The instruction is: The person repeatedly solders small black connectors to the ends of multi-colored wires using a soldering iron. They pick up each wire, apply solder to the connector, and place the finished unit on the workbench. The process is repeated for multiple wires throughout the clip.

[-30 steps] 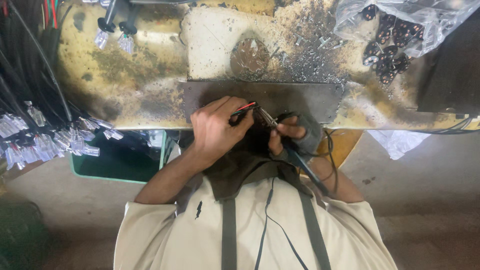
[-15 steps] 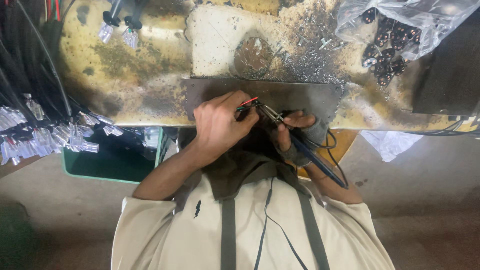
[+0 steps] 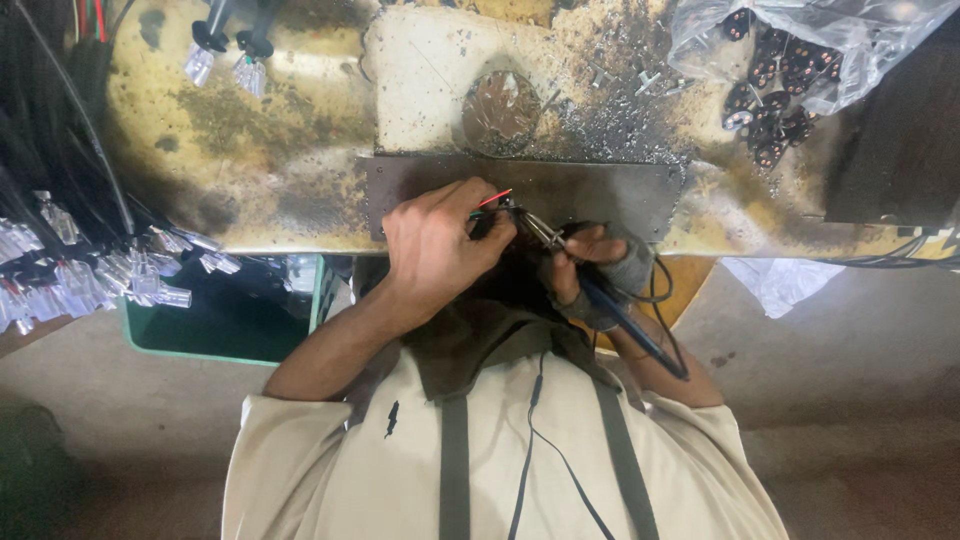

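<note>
My left hand point(image 3: 435, 245) is closed around the end of a small bundle of thin wires point(image 3: 492, 203), a red one and a green one showing past my fingertips, and I hold it just above the dark metal plate point(image 3: 600, 185) that lies at the near edge of the table point(image 3: 270, 150). My right hand point(image 3: 590, 265), in a dark fingerless glove, is wrapped around the blue handle of a soldering iron point(image 3: 600, 295); its metal tip points up and left and meets the wire ends right beside my left fingertips. The iron's black cord loops off by my right wrist. Both hands sit close together, almost touching, over the front edge of the plate. The table top is pale, badly scorched and stained, with a round dark burnt patch point(image 3: 500, 105) just beyond the plate and grey specks scattered to its right. Farther right lies a clear plastic bag point(image 3: 830, 50) holding small dark parts. To my left, well apart from my hands, bundles of black cables point(image 3: 50, 130) hang down ending in clear plastic connectors point(image 3: 110, 275), above a green bin point(image 3: 225, 320) under the table edge. A thin black cord runs down my beige shirt point(image 3: 350, 460).
</note>
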